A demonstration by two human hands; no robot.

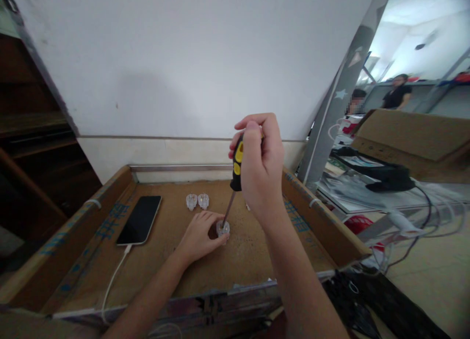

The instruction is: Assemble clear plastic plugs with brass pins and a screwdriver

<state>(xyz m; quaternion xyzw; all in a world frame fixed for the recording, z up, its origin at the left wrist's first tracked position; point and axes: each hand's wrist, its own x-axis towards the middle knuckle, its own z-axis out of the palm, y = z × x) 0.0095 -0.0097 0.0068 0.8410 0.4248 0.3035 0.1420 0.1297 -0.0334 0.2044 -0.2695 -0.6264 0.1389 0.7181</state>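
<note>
My right hand (259, 163) is closed around the yellow and black handle of a screwdriver (236, 170), held upright above the brown worktop (235, 260). The metal shaft slants down and its tip sits in a small clear plastic part (223, 228). My left hand (200, 234) rests on the worktop, its fingers pinching that part from the side and steadying it. Two more clear plastic parts (197, 201) stand side by side behind my left hand.
A black phone (140, 219) lies face up at the left, a white cable (112, 280) running from it toward me. Cardboard walls (323, 221) edge the worktop. To the right are a cardboard box (411, 136), cables and two people in the distance.
</note>
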